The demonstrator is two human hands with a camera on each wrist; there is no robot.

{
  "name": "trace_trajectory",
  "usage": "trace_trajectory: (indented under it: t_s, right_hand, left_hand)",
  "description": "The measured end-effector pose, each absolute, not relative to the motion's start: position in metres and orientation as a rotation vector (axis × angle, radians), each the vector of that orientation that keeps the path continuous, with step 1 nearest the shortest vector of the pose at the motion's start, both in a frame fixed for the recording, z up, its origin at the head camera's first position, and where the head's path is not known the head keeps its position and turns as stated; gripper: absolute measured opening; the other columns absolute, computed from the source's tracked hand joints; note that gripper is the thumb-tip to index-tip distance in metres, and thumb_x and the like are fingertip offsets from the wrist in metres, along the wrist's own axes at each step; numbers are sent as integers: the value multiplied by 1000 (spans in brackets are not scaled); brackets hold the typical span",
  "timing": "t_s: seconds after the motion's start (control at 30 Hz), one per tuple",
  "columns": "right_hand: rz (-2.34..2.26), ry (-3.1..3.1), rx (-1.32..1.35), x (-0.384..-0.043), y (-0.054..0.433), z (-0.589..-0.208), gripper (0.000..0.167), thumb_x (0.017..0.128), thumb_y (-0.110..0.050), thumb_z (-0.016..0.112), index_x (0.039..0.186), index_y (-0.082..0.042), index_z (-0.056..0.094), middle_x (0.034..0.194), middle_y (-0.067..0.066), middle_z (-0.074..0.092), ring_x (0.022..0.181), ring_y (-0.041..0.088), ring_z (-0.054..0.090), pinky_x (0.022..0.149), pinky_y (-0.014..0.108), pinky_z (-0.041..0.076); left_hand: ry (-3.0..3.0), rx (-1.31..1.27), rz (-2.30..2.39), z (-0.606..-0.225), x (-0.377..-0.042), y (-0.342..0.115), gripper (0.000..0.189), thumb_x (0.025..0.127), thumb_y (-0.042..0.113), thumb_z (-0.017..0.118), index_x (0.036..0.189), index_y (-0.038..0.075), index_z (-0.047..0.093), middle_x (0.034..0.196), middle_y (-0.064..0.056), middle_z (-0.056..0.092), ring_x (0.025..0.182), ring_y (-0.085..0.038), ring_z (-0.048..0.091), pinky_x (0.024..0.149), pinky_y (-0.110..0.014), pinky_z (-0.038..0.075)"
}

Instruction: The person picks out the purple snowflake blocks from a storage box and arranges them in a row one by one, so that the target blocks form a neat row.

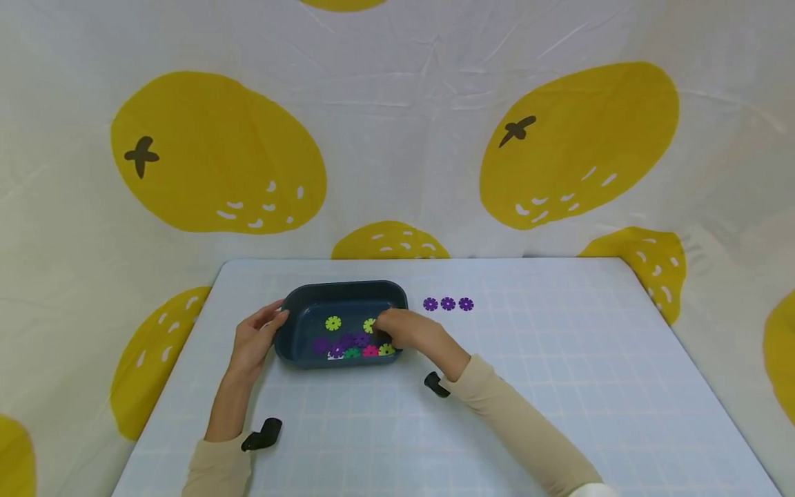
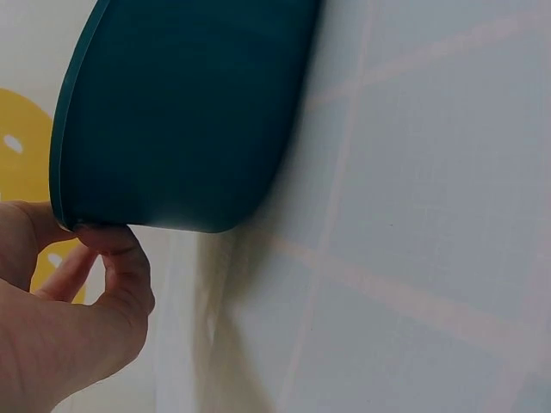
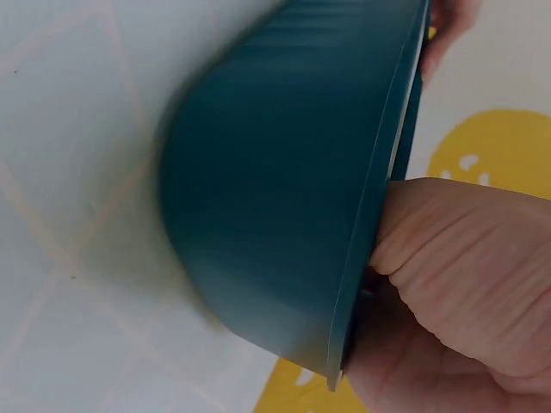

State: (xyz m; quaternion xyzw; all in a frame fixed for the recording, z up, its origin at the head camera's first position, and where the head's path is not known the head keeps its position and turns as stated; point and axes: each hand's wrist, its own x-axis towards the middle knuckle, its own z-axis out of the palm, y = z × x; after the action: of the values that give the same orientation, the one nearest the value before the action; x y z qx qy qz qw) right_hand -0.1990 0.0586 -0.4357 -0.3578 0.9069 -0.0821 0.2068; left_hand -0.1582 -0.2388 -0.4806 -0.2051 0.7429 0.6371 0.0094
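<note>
A dark teal plastic tub [image 1: 310, 290] stands near the back of the table. My left hand [image 1: 252, 342] grips its left end, thumb at the rim and fingers against the outer wall, as the left wrist view [image 2: 86, 327] shows. Inside lie flower-shaped plastic discs: several purple discs [image 1: 346, 340], a green disc [image 1: 352, 353], a pink disc [image 1: 370, 351] and yellow-green discs [image 1: 333, 323]. My right hand [image 1: 413, 331] reaches over the right rim, fingers bent down beside a yellow-green disc [image 1: 369, 325]. Its fingertips are hidden; I cannot tell whether they hold a disc.
Three purple discs [image 1: 448, 304] lie in a row on the table, right of the tub. A pale grid-patterned cover [image 1: 373, 428] lies on the table. Behind it hangs a white cloth [image 1: 404, 152] with yellow fruit shapes. Black wrist cameras [image 1: 266, 433] sit at both sleeves.
</note>
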Motion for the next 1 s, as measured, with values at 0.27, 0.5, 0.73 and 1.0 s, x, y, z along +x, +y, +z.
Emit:
trace_trajectory:
  t_s: [0.27, 0.5, 0.73, 1.0]
  right_hand:
    - [-218, 2563, -963, -196, 54, -438, 20, 90, 6, 74, 103, -10, 71, 98, 1, 64, 88, 14, 52, 89, 28, 52]
    - [-440, 2525, -1009, -199, 58, -438, 13, 95, 2, 71, 106, -3, 75, 103, 9, 71, 90, 18, 62, 89, 32, 56]
    - [-582, 2499, -1069, -206, 67, -438, 13, 94, 1, 73, 106, -1, 77, 103, 10, 74, 89, 19, 66, 84, 30, 57]
    - [-639, 2479, -1129, -207, 68, -442, 11, 88, -8, 81, 97, -3, 76, 84, 4, 70, 72, 11, 58, 71, 21, 52]
  left_hand:
    - [2301, -640, 2050, -482, -156, -240, 53, 99, 30, 72, 146, 8, 58, 113, 4, 58, 94, -4, 55, 76, -15, 48]
    - [2295, -630, 2044, -482, -157, -241, 55, 99, 31, 72, 147, 9, 57, 115, 4, 57, 94, -4, 54, 76, -16, 48]
    - [2306, -631, 2039, -482, -158, -240, 55, 98, 31, 73, 146, 9, 58, 113, 5, 58, 93, -4, 54, 75, -16, 48]
    - [2317, -621, 2043, -482, -157, -240, 53, 99, 30, 72, 146, 8, 58, 114, 3, 57, 93, -4, 54, 75, -16, 48]
